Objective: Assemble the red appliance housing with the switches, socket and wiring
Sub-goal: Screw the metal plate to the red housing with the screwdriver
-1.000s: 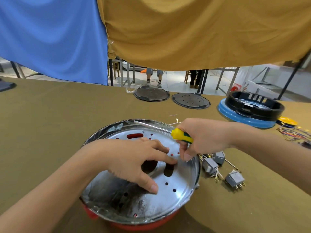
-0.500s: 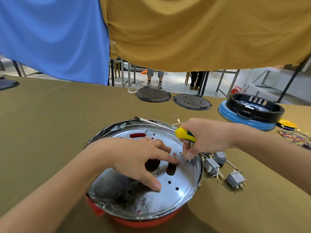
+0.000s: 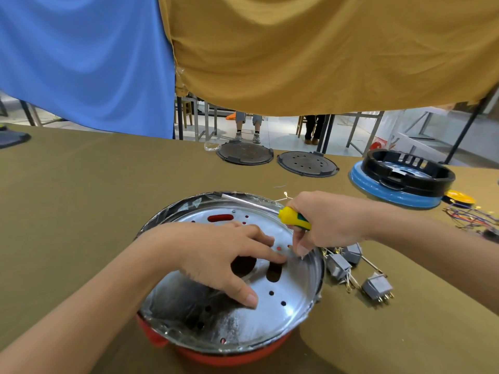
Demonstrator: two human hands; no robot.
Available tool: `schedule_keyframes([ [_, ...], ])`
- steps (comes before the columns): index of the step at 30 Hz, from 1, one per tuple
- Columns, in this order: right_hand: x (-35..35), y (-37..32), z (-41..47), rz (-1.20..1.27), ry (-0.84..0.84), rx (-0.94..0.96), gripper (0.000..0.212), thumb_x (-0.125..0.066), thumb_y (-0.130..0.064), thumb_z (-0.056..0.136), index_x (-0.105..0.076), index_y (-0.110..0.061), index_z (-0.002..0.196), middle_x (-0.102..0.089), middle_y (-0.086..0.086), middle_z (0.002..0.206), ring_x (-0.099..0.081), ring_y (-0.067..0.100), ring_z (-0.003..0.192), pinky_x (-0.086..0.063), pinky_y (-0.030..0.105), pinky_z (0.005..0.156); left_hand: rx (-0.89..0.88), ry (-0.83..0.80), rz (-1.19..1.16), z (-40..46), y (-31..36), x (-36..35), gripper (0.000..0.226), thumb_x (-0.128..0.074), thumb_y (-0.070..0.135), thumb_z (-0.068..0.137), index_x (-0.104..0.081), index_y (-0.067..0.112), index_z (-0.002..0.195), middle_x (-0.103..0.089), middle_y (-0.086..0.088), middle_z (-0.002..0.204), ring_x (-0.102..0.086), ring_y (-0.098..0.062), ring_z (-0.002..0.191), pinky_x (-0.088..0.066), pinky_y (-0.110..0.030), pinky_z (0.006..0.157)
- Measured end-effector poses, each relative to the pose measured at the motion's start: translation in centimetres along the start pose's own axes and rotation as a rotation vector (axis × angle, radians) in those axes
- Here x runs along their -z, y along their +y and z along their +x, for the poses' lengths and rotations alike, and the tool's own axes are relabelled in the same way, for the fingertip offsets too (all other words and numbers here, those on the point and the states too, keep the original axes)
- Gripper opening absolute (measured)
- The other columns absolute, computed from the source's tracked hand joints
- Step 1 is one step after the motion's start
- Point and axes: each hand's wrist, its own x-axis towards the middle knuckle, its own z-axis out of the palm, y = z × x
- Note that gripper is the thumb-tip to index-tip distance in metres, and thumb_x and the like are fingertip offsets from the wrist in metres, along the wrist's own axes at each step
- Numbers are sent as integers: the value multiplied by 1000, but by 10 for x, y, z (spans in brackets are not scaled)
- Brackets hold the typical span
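Left hand: the left hand (image 3: 216, 255) lay spread on the metal plate (image 3: 294, 300), fingers fairly straight, thumb pressed down near the front and a fingertip reaching toward the small holes beside the right thumb. It grasped nothing; it seemed to be steadying the plate.

Housing: the red housing (image 3: 232, 354) sat on the table (image 3: 67, 211) right in front of the person, only its lower rim showing, because the shiny metal plate covered its whole top.

Plate: it was pierced with small holes, two larger dark openings and one red slot at the far side. I could make out no screw in any hole.

Right hand: the right hand (image 3: 326, 225) was curled round the yellow handle of a screwdriver (image 3: 293, 217), whose shaft lay pointing away across the far rim. Its thumb touched the plate near the right edge; whether something small was pinched there I could not tell.

Switches: three grey switches (image 3: 378, 287) with pins lay loose on the table just right of the housing, not fitted.

Wiring: a bundle of coloured wires (image 3: 469, 218) lay at the far right edge, well apart.

Other parts: two dark discs (image 3: 244, 153) and a blue-and-black ring (image 3: 405, 179) lay at the back.

Progress: I judged it early. The plate looked only seated; fastening, switches, socket and wiring all seemed left to do.
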Motion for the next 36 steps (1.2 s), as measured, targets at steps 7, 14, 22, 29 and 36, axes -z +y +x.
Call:
schedule_keyframes([
  [7,4,-9,4,-178,-19,-2,35,-85,-28,74,-51,-21,73,-68,0,82,-61,19,75,-43,29,60,-6,-4,-8,0,0,-1,73,-62,60,88,-19,61,147,-11,28,156,-13,-4,145,-21,-42,120],
  [14,5,-15,4,-241,-26,-25,35,-85,-28,75,-52,-19,79,-66,1,87,-57,16,73,-40,26,57,-9,10,-7,0,0,-2,73,-63,58,88,-21,60,147,-14,25,157,-15,-6,144,-22,-38,119],
  [22,7,-12,8,-273,-21,0,42,-87,-30,70,-47,-20,73,-61,-1,81,-53,17,69,-39,27,56,-9,9,-9,0,0,-1,73,-62,59,88,-20,59,148,-13,25,157,-13,-5,145,-19,-37,120],
  [29,26,3,-5,-6,84,46,34,-72,-44,86,-52,-18,80,-60,-3,65,-55,7,52,-45,25,56,-10,29,-4,0,-1,-3,73,-63,59,87,-22,57,148,-15,23,158,-14,-6,146,-19,-41,121],
  [36,31,29,-17,553,91,19,36,-74,-11,81,-61,-22,112,-67,0,89,-66,11,66,-53,21,58,-11,20,-22,-1,-1,-3,73,-63,58,88,-22,57,148,-12,26,158,-11,-2,146,-17,-40,121],
])
